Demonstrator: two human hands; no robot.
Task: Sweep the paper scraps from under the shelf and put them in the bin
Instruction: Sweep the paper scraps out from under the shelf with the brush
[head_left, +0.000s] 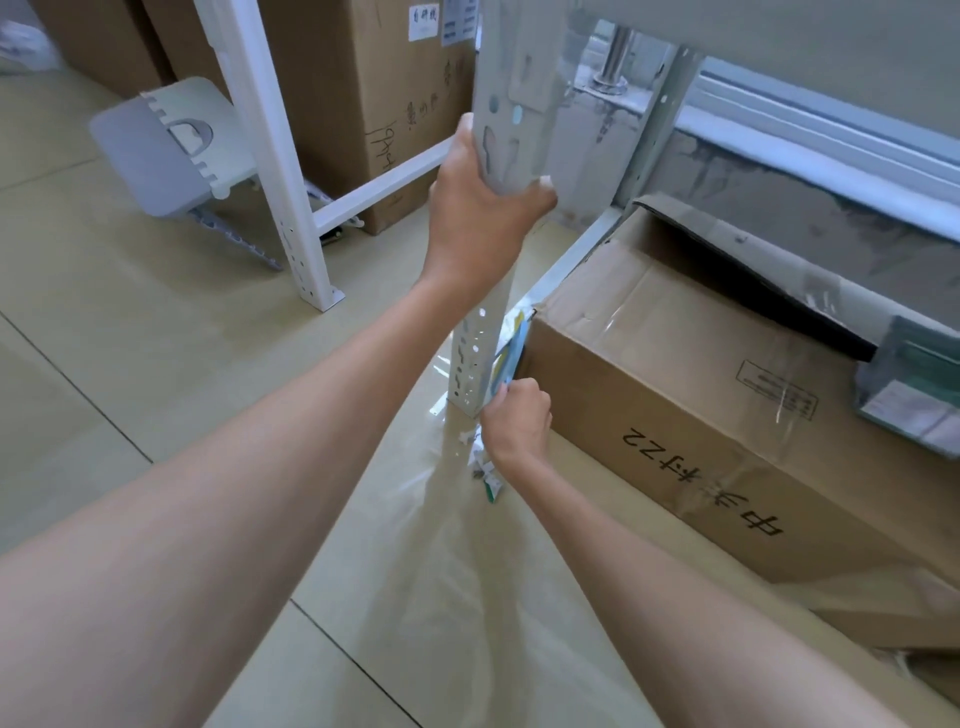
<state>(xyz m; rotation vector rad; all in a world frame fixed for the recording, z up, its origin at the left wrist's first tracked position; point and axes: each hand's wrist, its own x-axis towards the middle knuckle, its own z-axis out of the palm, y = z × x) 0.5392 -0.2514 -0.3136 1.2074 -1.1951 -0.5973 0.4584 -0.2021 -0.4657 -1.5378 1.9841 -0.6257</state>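
- The left hand (480, 208) is wrapped tight around the white perforated shelf post (501, 130), fingers closed on it well above the floor.
- The right hand (517, 423) is low at the post's foot, fingers pinched on a blue-and-white paper piece (511, 353) wedged between the post and a taped cardboard box (701, 395).
- Small paper scraps (485, 470) lie on the tiled floor (156, 338) just beside that hand.

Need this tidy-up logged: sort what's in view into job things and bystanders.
Job: paper scraps on the floor, card pinched by right hand, shelf post gripped by left hand.
Bystanders: cardboard box, folded step stool.
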